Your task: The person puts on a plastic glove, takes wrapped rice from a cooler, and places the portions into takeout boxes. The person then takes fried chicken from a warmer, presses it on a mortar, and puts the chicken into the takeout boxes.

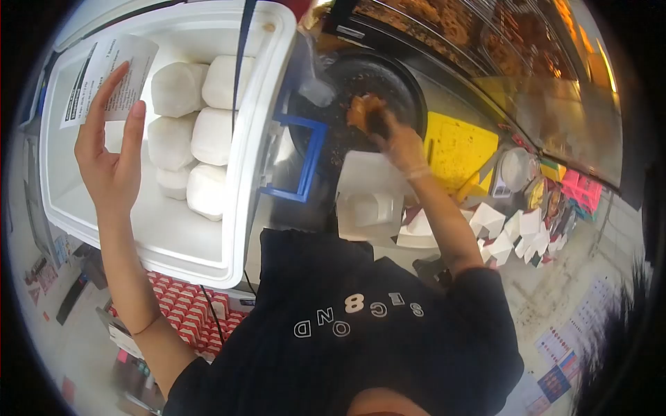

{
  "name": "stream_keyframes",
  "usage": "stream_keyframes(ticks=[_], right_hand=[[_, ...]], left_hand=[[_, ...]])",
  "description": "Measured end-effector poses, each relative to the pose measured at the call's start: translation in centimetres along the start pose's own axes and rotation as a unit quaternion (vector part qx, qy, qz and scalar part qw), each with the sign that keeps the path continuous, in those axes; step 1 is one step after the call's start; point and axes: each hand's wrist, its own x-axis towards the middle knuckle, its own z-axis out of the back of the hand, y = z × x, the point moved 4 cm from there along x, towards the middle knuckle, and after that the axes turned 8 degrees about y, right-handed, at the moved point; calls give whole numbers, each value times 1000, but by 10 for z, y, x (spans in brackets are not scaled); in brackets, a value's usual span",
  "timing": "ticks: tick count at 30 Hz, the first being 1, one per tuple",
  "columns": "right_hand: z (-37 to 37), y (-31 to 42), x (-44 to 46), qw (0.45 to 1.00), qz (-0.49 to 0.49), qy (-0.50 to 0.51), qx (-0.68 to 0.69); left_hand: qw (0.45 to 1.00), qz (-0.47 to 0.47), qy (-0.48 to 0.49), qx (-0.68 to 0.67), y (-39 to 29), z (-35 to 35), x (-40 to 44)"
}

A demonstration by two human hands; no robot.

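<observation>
My left hand (pixel 114 156) is raised over a white tub (pixel 260 139), its fingers apart and nothing in them. Inside the tub, several white rounded blocks (pixel 179 89) sit in two columns, beside a printed sheet (pixel 132 66). My right hand (pixel 402 145), slightly blurred, reaches over a round black pan (pixel 409 83). Its fingers are closed around something dark, too smeared to name, against an orange-brown piece of food (pixel 359 112). A translucent square container (pixel 368 208) stands just below the pan, close to my right wrist.
A blue handle (pixel 312 163) juts from the tub's right side. Right of the pan lies a yellow board (pixel 454 149). Folded white boxes (pixel 489 220) and a pink basket (pixel 581 191) are further right. Food trays (pixel 416 28) sit behind glass at the top. Red-and-white packs (pixel 177 305) are below the tub.
</observation>
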Motion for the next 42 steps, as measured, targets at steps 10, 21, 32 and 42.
stream_keyframes(ticks=[10,21,32,42], right_hand=[[9,-1,-6,999,-24,37,-7],[22,-72,37,937,133,-91,-310],[-5,36,32,994,47,64,-75],[-52,23,46,986,55,-51,-151]], left_hand=[[999,37,2,-20,-1,-1,1],[999,15,-20,-34,-5,-3,3],[997,22,-22,-78,-8,-4,0],[997,16,-22,-66,-3,-6,-1]])
